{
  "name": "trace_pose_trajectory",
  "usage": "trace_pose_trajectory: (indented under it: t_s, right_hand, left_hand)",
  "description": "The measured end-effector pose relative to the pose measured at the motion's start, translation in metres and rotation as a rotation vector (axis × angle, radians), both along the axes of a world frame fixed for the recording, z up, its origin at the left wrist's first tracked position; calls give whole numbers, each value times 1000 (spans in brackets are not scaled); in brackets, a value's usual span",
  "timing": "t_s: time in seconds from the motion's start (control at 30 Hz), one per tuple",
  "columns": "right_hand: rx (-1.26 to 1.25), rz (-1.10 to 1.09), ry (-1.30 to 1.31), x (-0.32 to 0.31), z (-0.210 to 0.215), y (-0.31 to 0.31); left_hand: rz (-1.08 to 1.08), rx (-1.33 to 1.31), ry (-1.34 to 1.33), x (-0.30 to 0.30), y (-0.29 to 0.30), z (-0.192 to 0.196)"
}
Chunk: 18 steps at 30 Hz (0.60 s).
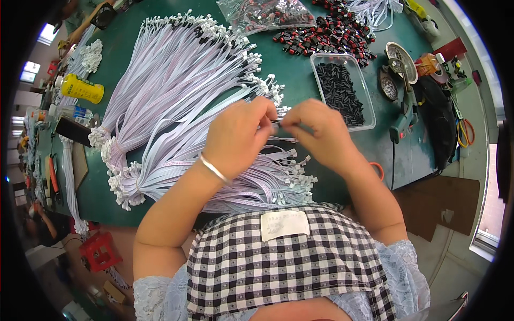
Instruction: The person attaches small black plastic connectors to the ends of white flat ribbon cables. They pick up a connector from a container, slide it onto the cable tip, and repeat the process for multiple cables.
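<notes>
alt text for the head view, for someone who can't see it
Two bare hands, left hand and right hand, pinch a thin ribbon cable over a green table heaped with white cable bundles.

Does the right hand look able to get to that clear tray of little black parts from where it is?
Probably yes. The clear tray sits open-topped just beyond the right hand, with bare green table between them, though the hand is pinching a cable end now.

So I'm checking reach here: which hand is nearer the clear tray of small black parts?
Right. The right hand sits just left of the clear tray, close to its near corner. The left hand is farther off, beyond the right hand, over the white cables.
</notes>
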State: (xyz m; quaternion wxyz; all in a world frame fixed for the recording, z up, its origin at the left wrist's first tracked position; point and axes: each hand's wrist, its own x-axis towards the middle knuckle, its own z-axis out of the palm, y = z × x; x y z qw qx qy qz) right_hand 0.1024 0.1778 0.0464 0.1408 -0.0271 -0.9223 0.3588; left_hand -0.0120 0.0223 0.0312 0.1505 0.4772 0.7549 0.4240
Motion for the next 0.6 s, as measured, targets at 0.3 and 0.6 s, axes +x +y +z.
trace_pose_trajectory:
  t_s: [0.3, 0.6]
  right_hand:
    - [739, -170, -230, 29, 20, 78]
    - [735, -59, -350, 25, -2, 97]
  left_hand:
    - [-60, -50, 284, 6, 2, -13]
    - [-415, -91, 565, 17, 5, -18]
